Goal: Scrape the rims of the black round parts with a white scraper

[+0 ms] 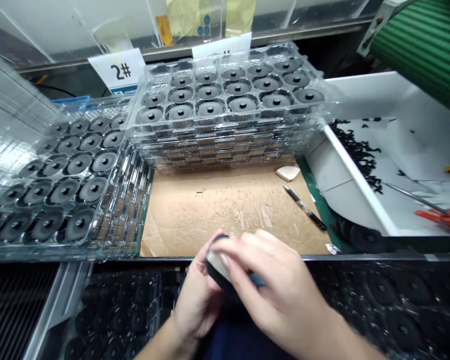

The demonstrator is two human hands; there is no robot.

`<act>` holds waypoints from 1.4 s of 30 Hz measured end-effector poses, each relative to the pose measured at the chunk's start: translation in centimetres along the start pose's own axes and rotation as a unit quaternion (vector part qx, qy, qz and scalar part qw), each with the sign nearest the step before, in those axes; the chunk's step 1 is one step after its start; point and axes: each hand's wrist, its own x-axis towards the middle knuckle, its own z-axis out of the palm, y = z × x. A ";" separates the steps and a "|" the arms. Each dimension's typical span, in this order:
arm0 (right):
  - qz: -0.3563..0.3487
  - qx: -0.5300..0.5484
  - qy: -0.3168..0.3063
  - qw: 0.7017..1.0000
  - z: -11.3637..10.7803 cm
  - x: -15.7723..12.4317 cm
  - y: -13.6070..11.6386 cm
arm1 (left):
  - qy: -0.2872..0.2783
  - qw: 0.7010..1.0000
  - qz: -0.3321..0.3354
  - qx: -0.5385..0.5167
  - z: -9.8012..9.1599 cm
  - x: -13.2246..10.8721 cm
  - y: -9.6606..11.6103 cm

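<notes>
Just off the front edge of the cardboard, my left hand (198, 295) grips a round black part (216, 276) from its side. A pale grey-white area shows on the part under the fingertips; whether it is the part's face or a separate pad, I cannot tell. My right hand (266, 280) is closed over the part, thumb and forefinger pinched together against it. What lies between those right fingers is hidden and slightly blurred. On the cardboard (217, 210) beyond are a cream wedge-shaped pad (288, 173) and a black pen (305, 208).
Stacked clear trays (225, 122) of grey-black round parts stand behind the cardboard, with more trays (108, 200) at left. A white bin (375, 212) at right holds small black pieces (356, 155) and red-handled tweezers or pliers (442, 217). A green ribbed hose (420, 50) hangs above.
</notes>
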 end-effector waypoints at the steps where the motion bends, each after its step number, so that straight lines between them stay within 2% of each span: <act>1: -0.012 -0.002 0.041 0.999 0.2 0.0 0.1 | 0.002 1.000 -0.014 0.010 0.0 0.0 -0.1; 2: -0.024 0.003 0.063 0.998 0.4 -0.1 0.3 | 0.001 0.999 -0.025 0.021 0.1 -0.1 -0.3; 3: -0.036 0.020 0.058 0.997 0.4 -0.2 0.4 | -0.001 0.999 -0.035 0.029 0.0 -0.2 -0.5; 6: -0.040 0.081 -0.042 0.995 -0.1 -0.6 0.6 | -0.034 0.996 -0.070 0.036 -0.1 -0.6 -1.2; 7: -0.030 0.087 -0.059 0.994 -0.4 -0.7 0.7 | -0.050 0.995 -0.079 0.034 -0.1 -0.7 -1.3; 9: -0.020 0.069 -0.046 0.996 -0.7 -0.8 0.6 | -0.067 0.994 -0.080 0.022 0.0 -0.8 -1.4; 12: -0.039 0.037 -0.011 0.999 -1.0 -1.0 0.2 | -0.069 0.997 -0.042 -0.008 0.1 -0.5 -0.7; 14: -0.034 0.029 -0.030 0.999 -1.4 -1.2 0.0 | -0.071 0.997 -0.020 -0.023 -0.2 -0.3 0.0; 17: 0.020 -0.018 -0.075 0.997 -2.1 -1.4 0.1 | -0.055 0.998 -0.025 -0.025 -0.7 -0.2 0.6; 19: 0.037 -0.076 -0.071 0.994 -2.4 -1.3 0.3 | -0.037 0.998 -0.034 -0.022 -0.7 -0.4 0.6; 21: -0.005 -0.104 -0.060 0.993 -2.3 -0.7 0.6 | -0.033 0.997 -0.066 -0.019 -0.5 -0.6 0.5; 24: -0.098 -0.031 -0.063 0.993 -2.0 0.4 1.7 | -0.050 0.994 -0.092 -0.004 0.3 -0.9 0.7; 26: -0.060 0.007 -0.046 0.997 -2.0 0.7 2.8 | -0.067 0.995 -0.079 -0.003 0.6 -0.9 1.1; 29: 0.079 0.006 -0.005 0.997 -1.9 -0.3 4.6 | -0.086 0.993 -0.079 -0.030 0.4 -1.0 1.6; 31: 0.141 0.021 -0.015 0.990 -1.4 -1.8 5.7 | -0.097 0.991 -0.080 -0.046 0.1 -0.9 1.7; 33: 0.179 0.039 -0.050 0.982 -0.5 -3.6 6.7 | -0.104 0.990 -0.084 -0.052 -0.2 -0.8 1.7; 35: 0.204 0.041 -0.074 0.975 0.3 -5.2 7.6 | -0.110 0.989 -0.089 -0.053 -0.3 -0.6 1.6; 37: 0.225 0.029 -0.069 0.972 0.5 -6.0 8.0 | -0.120 0.987 -0.089 -0.054 -0.3 -0.5 1.5; 40: 0.238 0.011 0.015 0.971 -0.7 -5.4 6.4 | -0.133 0.986 -0.087 -0.051 0.0 -0.5 1.4; 42: 0.172 0.006 0.071 0.983 -1.7 -3.9 4.3 | -0.128 0.987 -0.091 -0.026 0.0 -0.6 1.2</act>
